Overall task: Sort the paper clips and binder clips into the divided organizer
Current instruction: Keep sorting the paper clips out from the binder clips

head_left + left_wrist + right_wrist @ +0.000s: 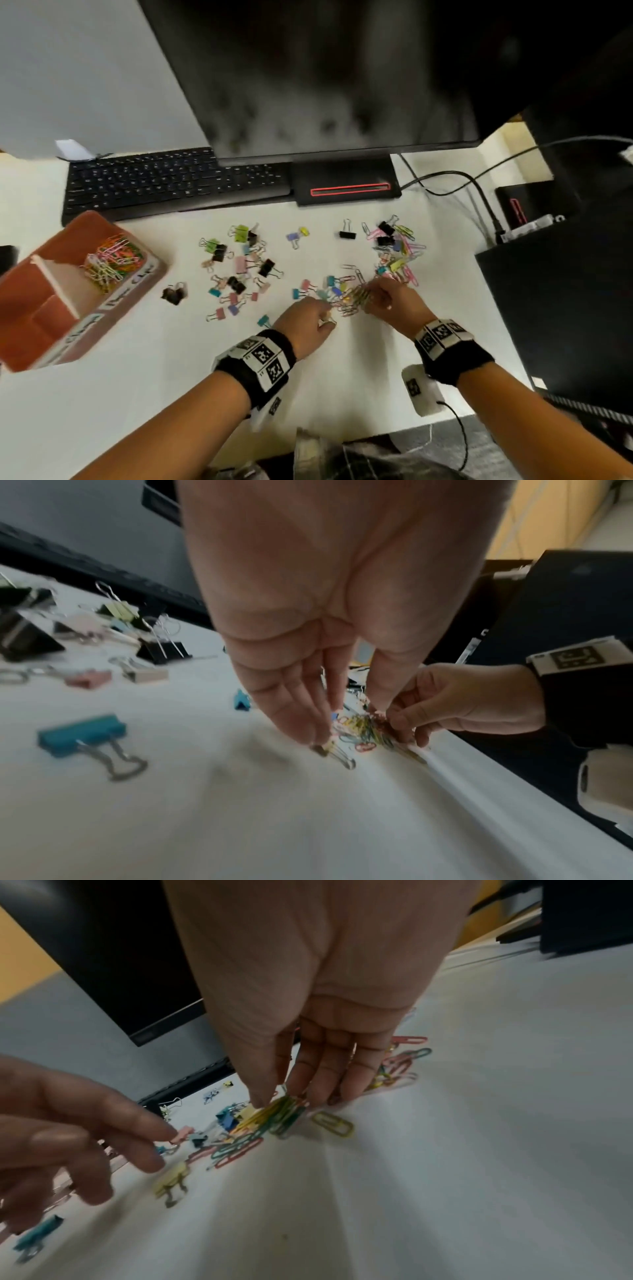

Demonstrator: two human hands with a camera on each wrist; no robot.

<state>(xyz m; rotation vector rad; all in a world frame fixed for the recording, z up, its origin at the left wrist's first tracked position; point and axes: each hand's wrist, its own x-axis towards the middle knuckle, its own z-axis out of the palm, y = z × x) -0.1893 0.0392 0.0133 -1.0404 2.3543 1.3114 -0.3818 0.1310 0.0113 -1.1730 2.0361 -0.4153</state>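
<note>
My right hand (pixel 284 1099) pinches a bunch of coloured paper clips (pixel 274 1115) between thumb and fingers, just off the white desk (pixel 171 377). My left hand (pixel 342 723) is close beside it, fingers straight and pointing down, fingertips touching a small yellow binder clip (pixel 334 750). More loose paper clips (pixel 400 253) lie beyond the right hand. Coloured and black binder clips (pixel 239 267) are scattered across the middle of the desk. The orange divided organizer (pixel 20 342) stands at the left, with paper clips (pixel 113 263) in its far compartment.
A black keyboard (pixel 164 185) and the monitor stand (pixel 346 188) lie behind the clips. Cables (pixel 479 192) and a black box (pixel 565 308) flank the right side. A teal binder clip (pixel 82 734) lies near my left hand. The desk's front edge runs beneath my wrists.
</note>
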